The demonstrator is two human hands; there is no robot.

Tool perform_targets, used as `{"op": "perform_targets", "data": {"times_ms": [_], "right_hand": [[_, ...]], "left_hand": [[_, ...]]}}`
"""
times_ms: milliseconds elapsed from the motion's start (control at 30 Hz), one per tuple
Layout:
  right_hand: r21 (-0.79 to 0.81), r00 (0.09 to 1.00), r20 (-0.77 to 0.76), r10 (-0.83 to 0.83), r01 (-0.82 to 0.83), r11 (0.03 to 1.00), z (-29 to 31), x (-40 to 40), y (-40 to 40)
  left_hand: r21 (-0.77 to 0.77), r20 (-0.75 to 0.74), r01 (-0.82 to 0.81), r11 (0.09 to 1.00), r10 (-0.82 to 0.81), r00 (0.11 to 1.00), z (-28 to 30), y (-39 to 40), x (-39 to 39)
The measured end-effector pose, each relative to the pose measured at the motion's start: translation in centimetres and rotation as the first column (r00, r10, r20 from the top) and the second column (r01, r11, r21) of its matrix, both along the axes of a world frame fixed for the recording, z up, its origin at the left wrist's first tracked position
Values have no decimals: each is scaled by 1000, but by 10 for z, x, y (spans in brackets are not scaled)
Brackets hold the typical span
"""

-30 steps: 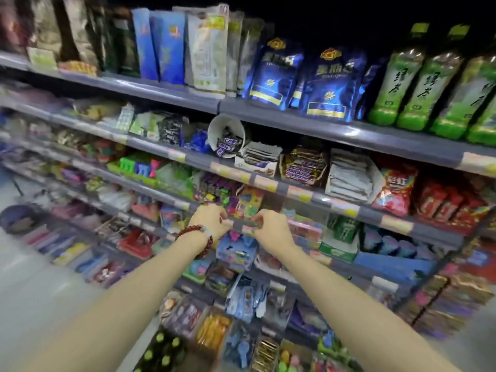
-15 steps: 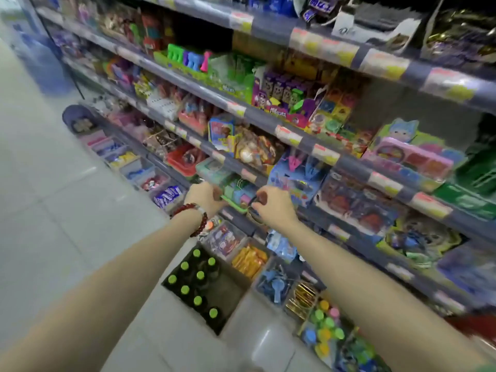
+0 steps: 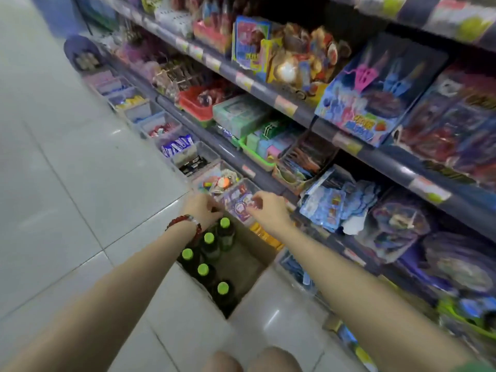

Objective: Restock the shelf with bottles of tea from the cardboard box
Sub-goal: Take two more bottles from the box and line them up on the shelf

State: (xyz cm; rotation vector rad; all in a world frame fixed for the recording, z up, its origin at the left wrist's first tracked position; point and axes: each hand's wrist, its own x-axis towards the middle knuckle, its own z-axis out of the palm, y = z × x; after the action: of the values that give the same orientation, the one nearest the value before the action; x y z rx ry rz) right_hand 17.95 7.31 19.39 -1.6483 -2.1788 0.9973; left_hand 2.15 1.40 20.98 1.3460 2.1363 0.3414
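A cardboard box (image 3: 259, 251) stands open on the floor tiles against the shelf foot. Several dark tea bottles with lime-green caps (image 3: 208, 245) stand along its left side; its right half shows bare cardboard. My left hand (image 3: 202, 209), with a red bead bracelet at the wrist, hovers over the box's far end, fingers curled just above the farthest bottle cap. My right hand (image 3: 269, 209) hangs beside it over the box's far right corner, fingers loosely bent. Neither hand holds anything.
Shelves (image 3: 292, 108) of toys and sweets rise on the right. A row of clear plastic bins (image 3: 185, 154) with snacks lines the floor along the shelf base. Pale floor tiles (image 3: 80, 183) spread to the left. My knees show at the bottom edge.
My view has swung down from the upper shelves to the floor. Both hands have dropped from the shelf edge to just above the box of bottles.
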Motion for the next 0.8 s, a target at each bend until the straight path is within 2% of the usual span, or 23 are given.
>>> {"op": "perform_targets", "data": {"times_ms": [167, 400, 600, 800], "right_hand": [[-9, 998, -16, 60, -60, 998, -91, -19, 2], [-17, 993, -26, 113, -113, 993, -178, -38, 11], [-38, 986, -107, 131, -135, 990, -216, -56, 18], [-67, 972, -230, 34, -51, 996, -232, -67, 20]], "left_hand": [[-47, -20, -44, 998, 43, 999, -91, -8, -16], [-31, 0, -129, 991, 129, 992, -178, -11, -31], [22, 14, -142, 990, 141, 990, -213, -5, -35], [31, 11, -87, 996, 87, 996, -222, 2, -41]]}}
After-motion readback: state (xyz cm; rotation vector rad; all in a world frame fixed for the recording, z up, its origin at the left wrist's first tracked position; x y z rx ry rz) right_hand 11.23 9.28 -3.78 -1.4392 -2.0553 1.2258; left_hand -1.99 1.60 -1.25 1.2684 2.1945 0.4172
